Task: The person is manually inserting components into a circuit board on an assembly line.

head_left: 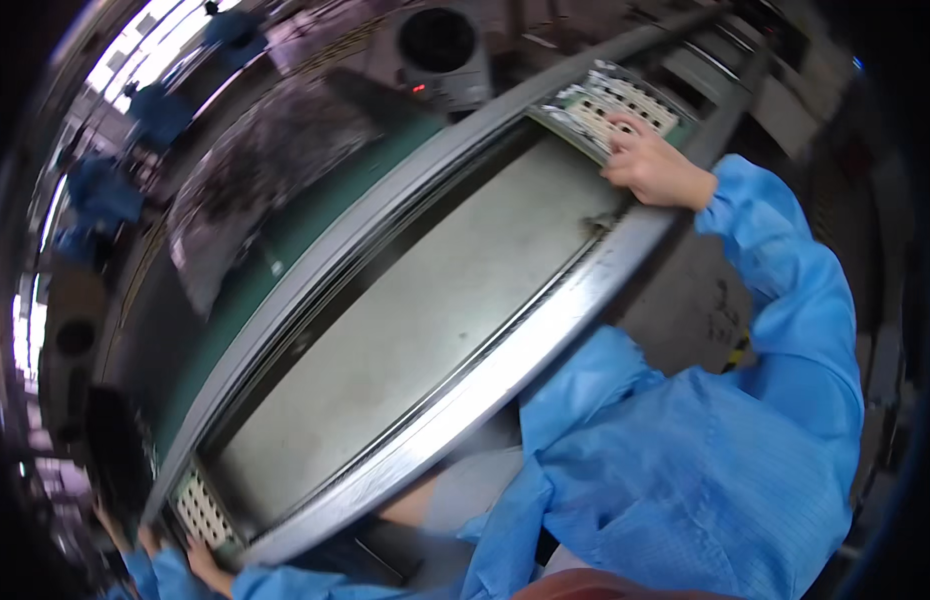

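Observation:
At the upper right, my right hand (pixel 645 160) bends its fingers over the near edge of a green circuit board (pixel 675 115). Pale blocks with dark holes and bright metal parts cover this board, which lies across the conveyor rails. Far to the lower left, my left hand (pixel 204 567) is small in the picture, its fingers at the edge of a second circuit board (pixel 207 510) with similar pale blocks. Part of that hand's grip is hidden. The conveyor's pale bed (pixel 415 310) lies between the two boards.
A shiny metal rail (pixel 425 430) runs along my side, with a grey rail (pixel 315 250) opposite. Beyond lie a green surface (pixel 375 170), a clear plastic-wrapped bundle (pixel 265 160) and a device with a round dark top (pixel 440 60). A co-worker's hands (pixel 147 541) are beside my left hand.

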`<state>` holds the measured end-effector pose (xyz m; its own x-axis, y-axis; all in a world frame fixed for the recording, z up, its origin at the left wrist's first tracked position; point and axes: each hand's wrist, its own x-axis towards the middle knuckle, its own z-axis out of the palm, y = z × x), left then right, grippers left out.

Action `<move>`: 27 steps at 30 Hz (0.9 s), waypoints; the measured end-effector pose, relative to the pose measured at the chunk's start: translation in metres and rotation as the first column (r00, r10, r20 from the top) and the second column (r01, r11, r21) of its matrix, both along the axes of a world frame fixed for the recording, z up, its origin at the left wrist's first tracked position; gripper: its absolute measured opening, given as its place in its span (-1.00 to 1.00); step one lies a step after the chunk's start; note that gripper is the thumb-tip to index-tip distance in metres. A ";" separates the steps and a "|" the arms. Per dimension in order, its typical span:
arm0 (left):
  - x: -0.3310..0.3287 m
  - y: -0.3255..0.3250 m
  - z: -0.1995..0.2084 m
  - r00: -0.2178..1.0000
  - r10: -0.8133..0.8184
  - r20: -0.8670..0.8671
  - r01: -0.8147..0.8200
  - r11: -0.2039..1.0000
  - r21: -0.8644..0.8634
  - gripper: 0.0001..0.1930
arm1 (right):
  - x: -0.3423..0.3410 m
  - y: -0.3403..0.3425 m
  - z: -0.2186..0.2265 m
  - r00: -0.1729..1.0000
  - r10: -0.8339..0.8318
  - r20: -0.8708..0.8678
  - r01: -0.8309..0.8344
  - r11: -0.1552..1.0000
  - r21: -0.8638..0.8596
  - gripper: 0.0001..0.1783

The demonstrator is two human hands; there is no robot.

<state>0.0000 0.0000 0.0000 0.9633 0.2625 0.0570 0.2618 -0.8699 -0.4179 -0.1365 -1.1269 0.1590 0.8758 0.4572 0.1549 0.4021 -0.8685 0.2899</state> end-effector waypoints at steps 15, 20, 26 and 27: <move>-0.041 -0.186 0.092 0.931 -0.073 0.358 0.013 0.986 0.169 -0.62 | -0.021 -0.232 -0.051 0.869 -0.492 0.052 0.495 0.866 -0.069 -0.31; -0.032 -0.273 0.090 0.762 -0.538 0.361 0.426 0.836 0.346 -0.61 | -0.032 -0.312 -0.050 0.786 -0.599 0.154 0.602 0.798 0.032 -0.43; -0.034 -0.363 0.119 0.771 -0.598 0.221 0.592 0.800 0.097 -0.63 | -0.020 -0.392 -0.071 0.690 -0.701 0.178 0.640 0.707 0.302 -0.53; -0.028 -0.394 0.121 0.901 -0.326 0.287 0.416 0.837 -0.356 -0.44 | -0.018 -0.398 -0.069 0.687 -0.707 0.167 0.644 0.699 0.313 -0.52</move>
<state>-0.0283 -0.3942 0.1214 0.9699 -0.0692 0.2337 -0.0742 -0.9972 0.0129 -0.1543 -1.5248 0.0900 0.8433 -0.3167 0.4343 -0.3809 -0.9222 0.0669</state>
